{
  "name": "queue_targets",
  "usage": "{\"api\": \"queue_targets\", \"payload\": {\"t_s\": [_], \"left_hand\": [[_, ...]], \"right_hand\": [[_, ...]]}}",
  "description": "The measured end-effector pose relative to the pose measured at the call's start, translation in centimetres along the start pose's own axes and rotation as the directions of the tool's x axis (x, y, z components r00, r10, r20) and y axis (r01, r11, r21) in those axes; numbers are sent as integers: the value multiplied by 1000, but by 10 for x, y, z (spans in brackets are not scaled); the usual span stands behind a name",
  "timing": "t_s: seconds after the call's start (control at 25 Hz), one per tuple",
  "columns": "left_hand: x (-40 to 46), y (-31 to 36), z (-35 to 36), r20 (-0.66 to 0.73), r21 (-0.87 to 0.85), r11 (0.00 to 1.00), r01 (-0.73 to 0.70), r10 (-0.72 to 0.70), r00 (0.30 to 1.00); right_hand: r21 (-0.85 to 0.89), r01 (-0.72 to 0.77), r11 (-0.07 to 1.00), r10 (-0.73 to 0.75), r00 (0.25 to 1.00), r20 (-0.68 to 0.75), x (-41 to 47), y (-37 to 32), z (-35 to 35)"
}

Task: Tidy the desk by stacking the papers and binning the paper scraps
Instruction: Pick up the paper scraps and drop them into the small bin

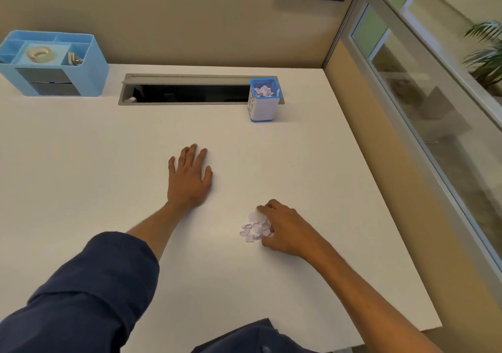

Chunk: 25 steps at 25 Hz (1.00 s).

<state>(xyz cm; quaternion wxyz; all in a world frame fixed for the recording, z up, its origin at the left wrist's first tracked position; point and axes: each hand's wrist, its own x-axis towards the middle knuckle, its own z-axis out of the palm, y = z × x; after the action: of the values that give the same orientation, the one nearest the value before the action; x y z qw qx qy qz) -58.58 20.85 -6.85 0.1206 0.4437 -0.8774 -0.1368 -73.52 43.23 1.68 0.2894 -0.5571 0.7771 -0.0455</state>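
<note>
We see our right hand [285,230] curl its fingers [264,209] round a small heap of torn white scraps [255,227] on the smooth white worktop [108,149]; the heap runs near to far. Our left hand [188,179] lies flat, fingers straight, pointing away. A square blue-rimmed bin [264,101] with more scraps inside stands upright far off.

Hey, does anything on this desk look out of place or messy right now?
Yes: a loose pile of paper scraps lies on the desk under the right hand, not in the small bin, which already holds scraps.
</note>
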Motion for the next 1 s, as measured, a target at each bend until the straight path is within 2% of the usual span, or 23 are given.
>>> {"api": "queue_targets", "payload": {"t_s": [0.16,0.24,0.4,0.48,0.6,0.68,0.76,0.84,0.92,1.0], "left_hand": [[1,-1,1,-8,1,1000,-11,11,1000],[0,-1,2,-9,-4,1000,-15,15,1000],[1,-2,2,-11,-15,1000,-14,14,1000],[1,-2,3,-13,-10,1000,-13,13,1000],[1,-3,3,-12,-5,1000,-17,17,1000],[1,-3,3,-14,-8,1000,-15,15,1000],[0,-2,2,-16,-16,1000,-11,11,1000],[0,-2,1,-13,-24,1000,-10,10,1000],[-1,-1,1,-9,-30,1000,-9,9,1000],[0,-1,1,-8,-29,1000,-5,5,1000]], "right_hand": [[-125,-33,992,35,999,7,1,-18,3],[-217,4,976,-8,1000,-15,0,-27,9],[-235,105,966,-119,992,-47,1,-33,19],[-248,116,962,-128,991,-32,2,-33,24],[-134,87,987,-89,996,-6,5,-32,26],[-236,136,962,-136,991,15,9,-35,27],[-284,104,953,-108,994,2,11,-35,26],[-199,88,976,-99,994,-47,15,-31,25],[149,-7,989,22,994,-104,15,-22,17],[523,-60,851,137,984,-110,16,-12,5]]}}
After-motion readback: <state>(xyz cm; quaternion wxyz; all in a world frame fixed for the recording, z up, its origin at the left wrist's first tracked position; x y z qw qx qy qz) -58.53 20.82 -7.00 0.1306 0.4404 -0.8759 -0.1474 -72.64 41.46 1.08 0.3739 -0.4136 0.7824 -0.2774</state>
